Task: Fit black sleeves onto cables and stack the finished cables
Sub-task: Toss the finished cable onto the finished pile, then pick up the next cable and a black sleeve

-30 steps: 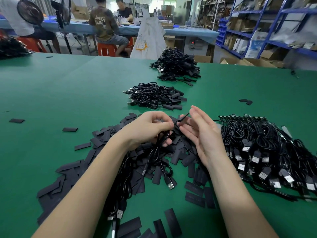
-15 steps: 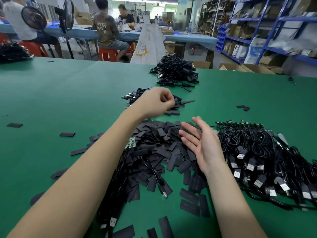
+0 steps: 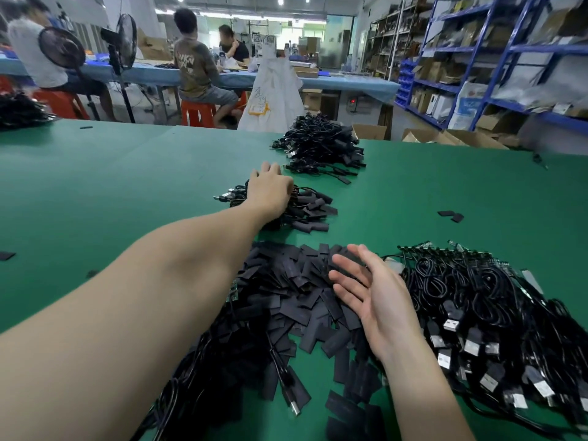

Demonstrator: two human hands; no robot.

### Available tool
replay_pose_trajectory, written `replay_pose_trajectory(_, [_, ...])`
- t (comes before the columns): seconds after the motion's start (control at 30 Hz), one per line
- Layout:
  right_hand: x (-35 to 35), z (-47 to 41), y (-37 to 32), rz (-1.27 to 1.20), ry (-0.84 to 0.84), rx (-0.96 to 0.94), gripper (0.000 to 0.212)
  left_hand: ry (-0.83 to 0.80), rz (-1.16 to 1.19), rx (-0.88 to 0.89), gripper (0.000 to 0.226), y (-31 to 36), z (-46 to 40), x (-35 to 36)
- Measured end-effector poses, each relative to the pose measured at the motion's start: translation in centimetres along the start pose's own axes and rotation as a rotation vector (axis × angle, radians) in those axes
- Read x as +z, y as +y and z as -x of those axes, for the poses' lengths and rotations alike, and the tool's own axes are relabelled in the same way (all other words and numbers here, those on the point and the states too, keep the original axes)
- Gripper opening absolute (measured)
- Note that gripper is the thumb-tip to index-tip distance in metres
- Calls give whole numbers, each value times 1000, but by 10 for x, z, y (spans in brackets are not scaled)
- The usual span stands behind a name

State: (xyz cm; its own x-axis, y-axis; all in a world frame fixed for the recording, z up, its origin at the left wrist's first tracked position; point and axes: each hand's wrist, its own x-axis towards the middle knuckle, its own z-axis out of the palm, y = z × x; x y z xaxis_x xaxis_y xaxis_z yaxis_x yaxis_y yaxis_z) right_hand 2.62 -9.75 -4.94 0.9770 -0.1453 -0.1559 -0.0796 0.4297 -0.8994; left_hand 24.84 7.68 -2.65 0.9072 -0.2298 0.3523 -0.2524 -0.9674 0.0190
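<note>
Green table (image 3: 111, 192) fills the view, far edge toward a workshop aisle. Biggest heap: unsleeved USB cables (image 3: 496, 319) by the table's right edge, silver plugs facing me. Next, the loose black sleeves pile (image 3: 286, 300) at the near middle, a few cables tangled through it, one plug (image 3: 294, 407) poking out toward the near edge. Far pile of finished cables (image 3: 321, 148) sits close to the far edge. Nearer finished stack (image 3: 305, 208) lies between that pile and the sleeves, well apart from the unsleeved heap.

My left hand (image 3: 269, 190) is stretched out over the left end of the nearer finished stack, palm down, fingers loose and resting on the cables; cannot tell if anything is under the palm. My right hand (image 3: 374, 294) hovers above the seam between the sleeves pile and the unsleeved cables, palm turned up and left, fingers spread straight, holding nothing.

Small stuff: two stray sleeves (image 3: 451, 215) toward the right edge, one stray sleeve (image 3: 6, 256) at the left edge. Beyond the table: fan (image 3: 125, 43), red stool (image 3: 197, 113), blue shelving (image 3: 509, 58).
</note>
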Motion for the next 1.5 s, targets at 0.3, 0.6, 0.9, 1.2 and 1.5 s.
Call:
replay_pose_trajectory(0.3, [3, 5, -5, 2, 4, 17, 21, 99, 345, -38, 24, 12, 52, -27])
replay_pose_trajectory(0.6, [14, 14, -9, 195, 5, -24, 17, 106, 770, -170, 16, 8, 165, -63])
replay_pose_trajectory(0.9, [40, 17, 5, 723, -209, -114, 10, 97, 813, -274, 22, -14, 171, -70])
replay_pose_trajectory(1.2, [108, -1, 27, 1378, -376, -332, 11, 52, 672, -429, 30, -30, 171, -56])
replay_pose_trajectory(1.5, [104, -2, 23, 912, -338, -49, 16, -12, 637, -403, 52, -34, 174, -57])
